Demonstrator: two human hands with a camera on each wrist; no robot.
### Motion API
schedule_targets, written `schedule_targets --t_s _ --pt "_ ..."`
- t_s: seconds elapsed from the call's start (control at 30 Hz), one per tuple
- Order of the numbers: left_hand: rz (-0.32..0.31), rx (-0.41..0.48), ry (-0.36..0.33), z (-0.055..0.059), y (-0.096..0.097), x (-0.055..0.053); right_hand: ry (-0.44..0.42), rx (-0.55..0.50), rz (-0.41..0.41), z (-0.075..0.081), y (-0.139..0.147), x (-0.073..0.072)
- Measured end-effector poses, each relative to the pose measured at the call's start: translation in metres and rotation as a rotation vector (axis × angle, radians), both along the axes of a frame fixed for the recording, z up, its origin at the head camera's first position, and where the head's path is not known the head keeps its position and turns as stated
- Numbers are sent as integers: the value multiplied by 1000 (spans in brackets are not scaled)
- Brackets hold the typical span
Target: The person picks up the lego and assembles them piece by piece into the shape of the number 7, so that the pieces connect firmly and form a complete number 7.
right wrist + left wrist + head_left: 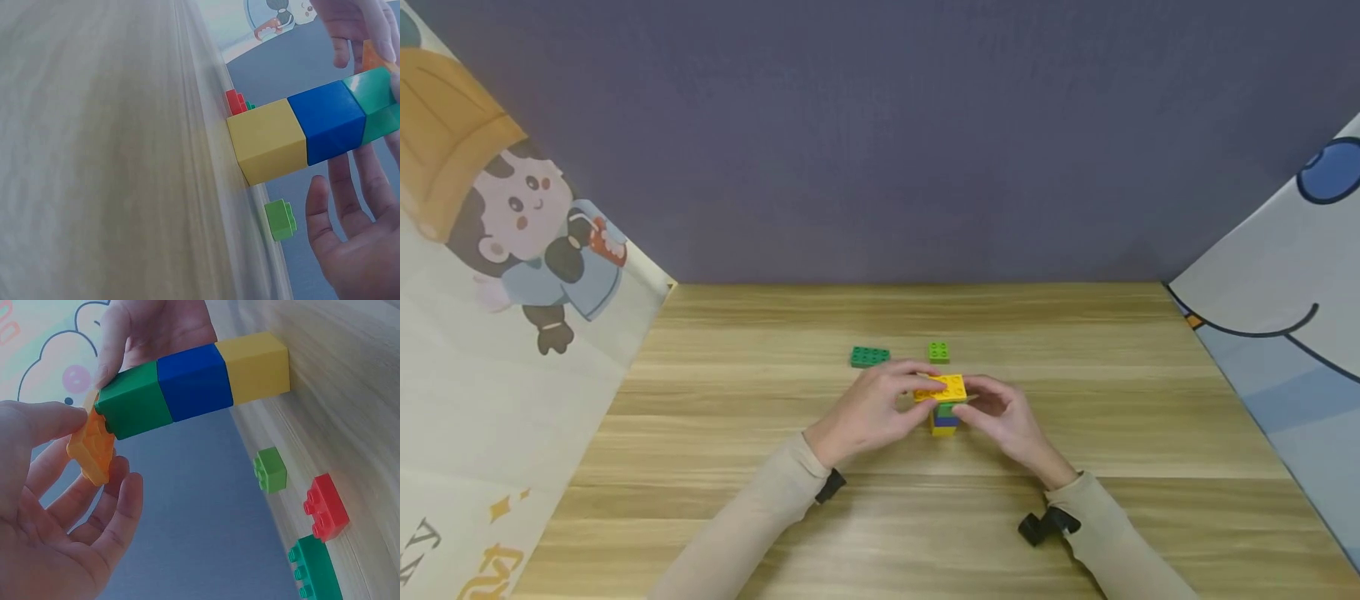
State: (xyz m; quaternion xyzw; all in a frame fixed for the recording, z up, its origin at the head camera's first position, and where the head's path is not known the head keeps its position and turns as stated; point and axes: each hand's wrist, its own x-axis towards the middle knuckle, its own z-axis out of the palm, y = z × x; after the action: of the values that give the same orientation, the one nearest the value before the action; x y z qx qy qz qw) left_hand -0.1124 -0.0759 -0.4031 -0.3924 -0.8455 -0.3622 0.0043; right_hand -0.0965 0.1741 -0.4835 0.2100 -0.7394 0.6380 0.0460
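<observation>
A tower of toy building blocks stands on the table, with a yellow block (257,367) at the bottom, a blue block (195,382) in the middle and a green block (137,403) on top. My left hand (868,408) pinches a flat orange-yellow brick (953,387) between thumb and fingers at the tower's top. That brick sits slightly tilted against the green block and sticks out to the left; whether it is fully seated I cannot tell. On the other side, my right hand (1011,423) holds the green block near its upper edge, thumb in front and fingers behind.
Behind the tower lie a dark green brick (870,357) and a small light green brick (938,352). A red brick (329,509) lies between them, hidden by my left hand in the head view. A dark panel (917,167) borders the wooden table's (737,333) far edge.
</observation>
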Motion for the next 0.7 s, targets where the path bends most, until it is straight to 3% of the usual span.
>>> schedule_targets --t_s 0.2,0.7 --pt "-17 -19 41 2 5 0 -35 28 -15 2 0 1" --pt "-3 -21 49 2 4 1 -12 13 -2 0 1 0"
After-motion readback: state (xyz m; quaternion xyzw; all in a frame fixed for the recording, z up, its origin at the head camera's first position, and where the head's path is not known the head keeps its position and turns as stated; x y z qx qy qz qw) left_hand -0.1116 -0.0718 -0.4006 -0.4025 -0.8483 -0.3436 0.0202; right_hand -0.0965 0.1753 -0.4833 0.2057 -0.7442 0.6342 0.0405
